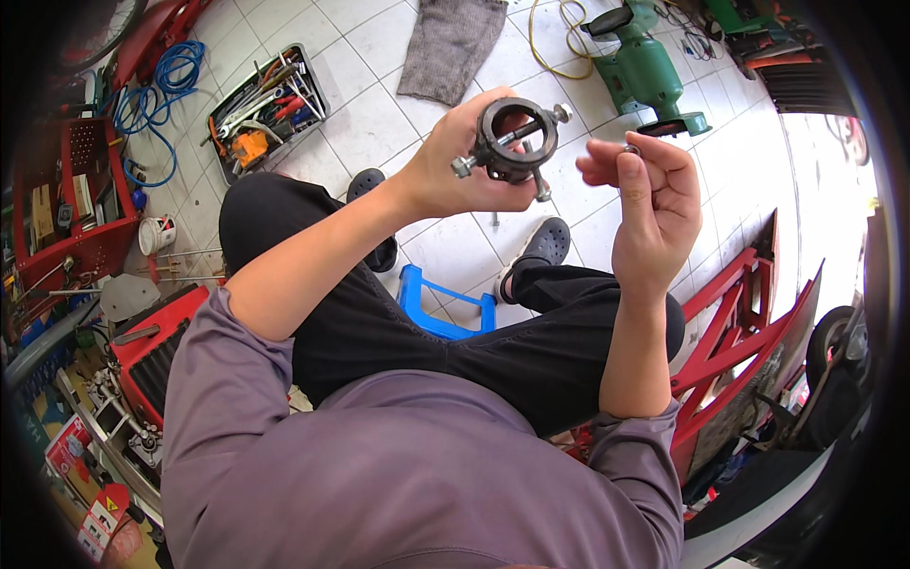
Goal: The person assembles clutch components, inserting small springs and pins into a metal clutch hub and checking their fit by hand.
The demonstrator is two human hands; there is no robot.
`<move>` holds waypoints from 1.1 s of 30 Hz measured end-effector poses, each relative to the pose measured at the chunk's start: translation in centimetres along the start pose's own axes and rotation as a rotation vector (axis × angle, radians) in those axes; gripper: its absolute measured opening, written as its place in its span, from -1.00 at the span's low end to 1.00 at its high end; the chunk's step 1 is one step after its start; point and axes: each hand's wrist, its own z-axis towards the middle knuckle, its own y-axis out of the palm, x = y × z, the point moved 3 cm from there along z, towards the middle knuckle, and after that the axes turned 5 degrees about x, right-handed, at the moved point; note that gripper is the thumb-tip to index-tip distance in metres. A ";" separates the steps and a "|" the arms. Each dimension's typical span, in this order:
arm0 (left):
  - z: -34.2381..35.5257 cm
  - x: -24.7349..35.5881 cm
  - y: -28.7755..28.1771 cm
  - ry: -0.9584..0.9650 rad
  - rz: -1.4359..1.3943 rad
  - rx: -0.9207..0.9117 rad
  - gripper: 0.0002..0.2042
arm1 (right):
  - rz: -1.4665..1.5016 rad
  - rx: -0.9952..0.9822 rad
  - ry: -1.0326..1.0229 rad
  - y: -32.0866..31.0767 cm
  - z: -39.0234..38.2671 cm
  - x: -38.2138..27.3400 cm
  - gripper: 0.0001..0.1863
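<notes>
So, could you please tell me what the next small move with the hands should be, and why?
Perhaps move the right hand and its small metal piece toward the upper-right bolt to check fit: the left hand holds the dark metal ring, that bolt juts out, and the piece is pinched apart from it.

A yellow warning triangle [111,504] marks a red-and-white label [97,525] at the lower left.

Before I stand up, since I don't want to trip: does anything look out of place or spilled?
No spill or damage stands out. The blue hose lies in loose loops beside the tool tray, and the yellow cord curls near the green machine; both look untidy, a possible snag.
</notes>
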 end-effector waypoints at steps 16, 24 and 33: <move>-0.1 1.1 1.2 0.226 0.297 0.007 -0.49 | -0.220 -0.113 0.013 0.6 -1.0 -2.7 -0.83; -0.3 1.6 1.6 0.197 0.215 -0.012 -0.36 | 0.034 -0.083 0.157 0.9 -1.0 -1.5 -0.79; -0.1 2.8 0.6 0.189 0.333 -0.057 -0.46 | -0.261 -0.153 -0.123 0.9 -0.9 -2.3 -0.79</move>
